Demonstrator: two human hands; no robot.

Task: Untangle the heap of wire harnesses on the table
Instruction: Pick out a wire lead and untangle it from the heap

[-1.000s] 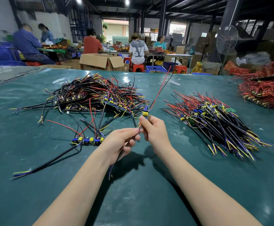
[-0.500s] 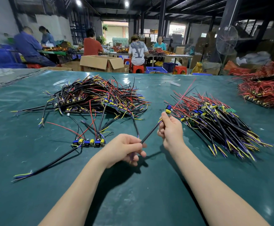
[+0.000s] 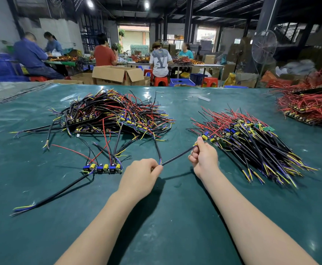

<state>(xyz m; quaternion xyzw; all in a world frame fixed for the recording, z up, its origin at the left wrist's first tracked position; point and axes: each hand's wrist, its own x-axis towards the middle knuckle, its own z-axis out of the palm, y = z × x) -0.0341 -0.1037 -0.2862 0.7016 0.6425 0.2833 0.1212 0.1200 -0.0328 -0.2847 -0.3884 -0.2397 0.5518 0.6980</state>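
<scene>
Each grip pinches one black harness (image 3: 177, 155) (straight between them): left hand (image 3: 139, 178) its tail, right hand (image 3: 204, 159) the board end.

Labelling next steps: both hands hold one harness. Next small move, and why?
Probably set it on the sorted pile: its cable runs straight between left hand and right hand, clear of the tangled heap, board end at that pile's edge.

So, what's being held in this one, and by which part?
One harness: the left hand pinches the free end of its black cable, the right hand grips the other end, just below its board.
</scene>
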